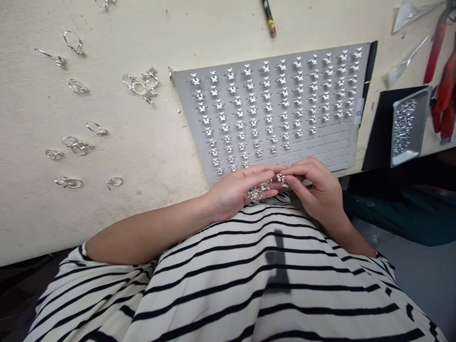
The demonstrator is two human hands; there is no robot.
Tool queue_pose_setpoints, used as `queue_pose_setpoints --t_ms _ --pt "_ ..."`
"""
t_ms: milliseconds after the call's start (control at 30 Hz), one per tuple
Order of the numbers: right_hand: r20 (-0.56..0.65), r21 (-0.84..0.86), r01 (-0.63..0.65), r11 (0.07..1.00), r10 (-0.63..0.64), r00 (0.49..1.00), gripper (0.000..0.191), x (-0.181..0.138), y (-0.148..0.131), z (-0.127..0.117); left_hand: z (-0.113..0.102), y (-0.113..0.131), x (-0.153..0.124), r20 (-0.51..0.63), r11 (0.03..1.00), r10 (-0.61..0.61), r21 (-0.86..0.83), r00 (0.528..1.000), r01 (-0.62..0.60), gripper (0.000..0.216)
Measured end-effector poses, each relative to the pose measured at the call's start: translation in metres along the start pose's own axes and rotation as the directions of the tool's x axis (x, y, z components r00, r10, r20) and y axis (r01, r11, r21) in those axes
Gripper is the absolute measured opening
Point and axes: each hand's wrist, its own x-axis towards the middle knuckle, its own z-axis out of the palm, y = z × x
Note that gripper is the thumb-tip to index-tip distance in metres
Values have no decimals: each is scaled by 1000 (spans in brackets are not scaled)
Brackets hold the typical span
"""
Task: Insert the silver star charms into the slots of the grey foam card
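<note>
A small heap of silver rings (255, 194) lies cupped in my left hand (233, 192), palm up at the near edge of the table. Between the thumb and fingers of my right hand (313, 185) is one silver ring (281, 179), pinched just beside the left fingertips. Beyond both hands lies a grey slotted display pad (335, 147), with rows of silver rings (267, 92) standing in its slots. Its slots at the near right hold no rings. My left hand partly covers the near edge of the pad.
Loose rings (76, 145) are scattered on the table (149, 142) at the left, with a tangled cluster (140, 85) near the pad. A grey tray (422, 128) of tiny shiny pieces stands at the right, by red-handled pliers (445, 90). A dark pen-like stick (270, 21) lies behind.
</note>
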Motion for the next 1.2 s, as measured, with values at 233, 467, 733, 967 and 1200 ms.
queue_pose_setpoints --t_ms 233,467,733,967,1200 --pt "29 72 -58 996 56 998 15 -1 -3 -3 -4 -5 3 37 998 22 59 999 -24 27" --pt "-33 -18 59 998 -59 998 21 -2 -4 4 -3 -6 3 -24 996 23 90 999 -20 28" --pt "-166 -155 304 940 -328 930 25 -3 -1 7 -3 -6 4 -7 999 51 -3 999 -51 29" --pt "-105 -164 316 934 -335 936 27 -5 -7 12 -2 -8 4 2 997 75 14 997 -75 36" --pt "-268 -183 22 983 -71 961 6 13 18 -23 -2 -6 1 -45 996 9 90 999 -5 33"
